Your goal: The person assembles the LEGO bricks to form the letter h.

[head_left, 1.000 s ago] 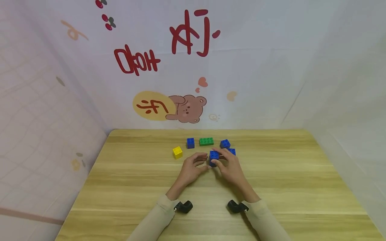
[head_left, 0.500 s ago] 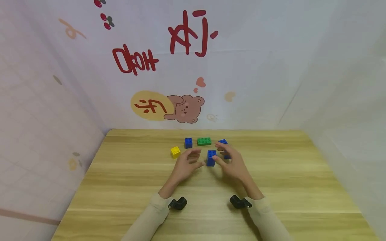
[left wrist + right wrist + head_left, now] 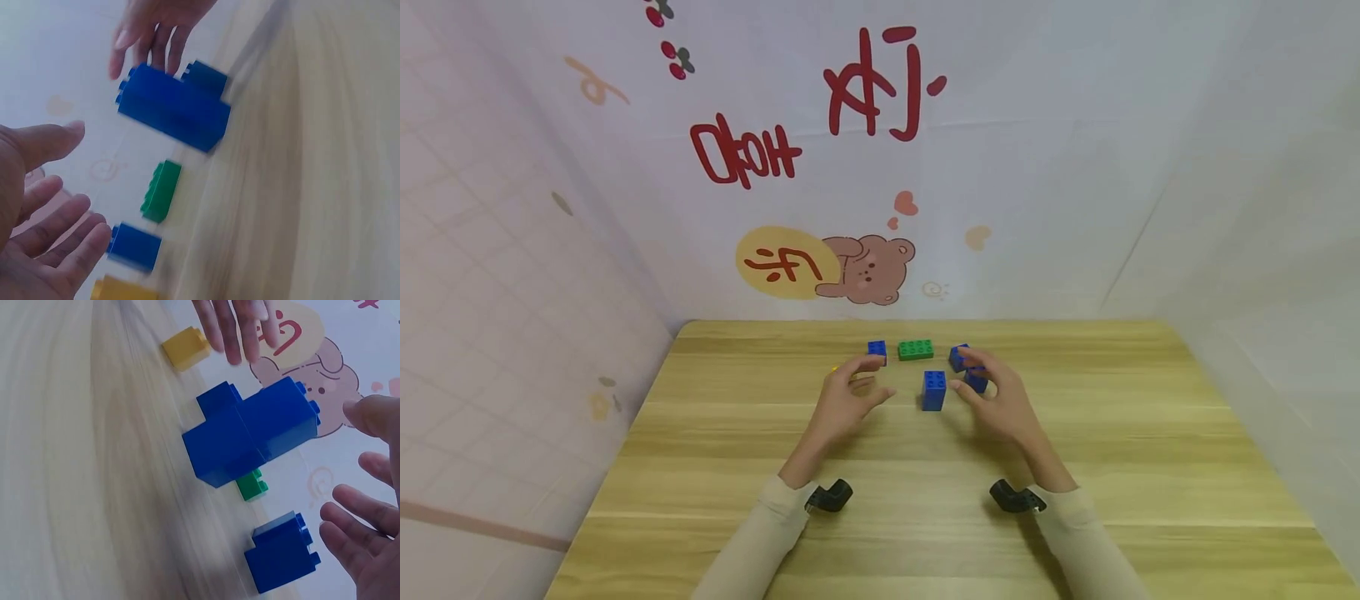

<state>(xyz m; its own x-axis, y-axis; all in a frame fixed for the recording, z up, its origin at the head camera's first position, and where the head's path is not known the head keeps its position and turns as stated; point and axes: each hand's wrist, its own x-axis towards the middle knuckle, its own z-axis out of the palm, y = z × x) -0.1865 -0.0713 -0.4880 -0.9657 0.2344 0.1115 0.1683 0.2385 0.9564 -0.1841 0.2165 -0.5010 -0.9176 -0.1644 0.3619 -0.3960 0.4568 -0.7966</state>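
1. Surface (image 3: 925, 517): wood-grain, carries every brick. Hard bump could topple the tall piece.
2. Left hand (image 3: 846, 400): fingers relaxed, holding nothing, well left of the stack. Careless sweep could shove the yellow brick. Farther from the stack than a second ago.
3. Right hand (image 3: 1002, 406): released, nothing held, just right of the stack. Fingers overlap two blue bricks (image 3: 976, 384); can't tell if touching. A closing move could nudge those. Was gripping the stack a second ago.
4. Blue stack (image 3: 933, 393): two-high, upright between hands. Narrow base, so a thumb knock could tip it. Now free-standing.
5. Green brick (image 3: 915, 350): behind stack, clear of both hands.
6. Single blue brick (image 3: 877, 347): left of green.
7. Yellow brick (image 3: 184, 350): now mostly hidden behind left hand from above; previously in full view.
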